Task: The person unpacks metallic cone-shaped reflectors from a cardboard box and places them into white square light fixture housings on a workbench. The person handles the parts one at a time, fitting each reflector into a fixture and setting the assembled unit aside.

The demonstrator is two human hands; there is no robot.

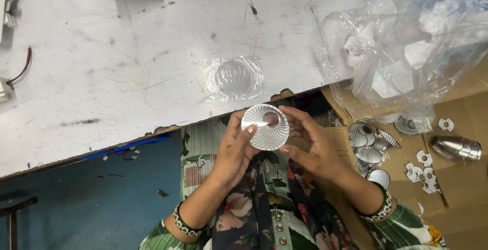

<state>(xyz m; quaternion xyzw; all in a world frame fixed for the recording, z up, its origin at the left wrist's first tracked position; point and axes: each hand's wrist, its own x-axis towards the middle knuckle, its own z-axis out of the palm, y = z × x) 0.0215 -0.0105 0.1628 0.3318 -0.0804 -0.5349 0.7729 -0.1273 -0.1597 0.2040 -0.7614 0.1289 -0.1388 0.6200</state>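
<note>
Left hand point(235, 148) grip half-closed, fingertips and thumb pinching left rim of faceted silver reflector cup point(265, 126); right hand point(312, 145) grip likewise curled, fingers clasping cup's right rim; cup at frame centre, just below white bench point(127, 62) edge, over lap; both palms face inward, wrists bent, forearms rising from lower frame; clear plastic wrapper point(234, 78) on bench above; more reflectors point(368, 145) in cardboard box point(457, 179), right.

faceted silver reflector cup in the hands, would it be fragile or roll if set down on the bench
The reflector cup is probably light: fingertips of the left hand and right hand alone carry it. Its thin, shiny faceted wall likely dents or smudges easily. Being round and tapered, it would probably roll in a curve on its side, but sit steady on its wide rim.
</note>
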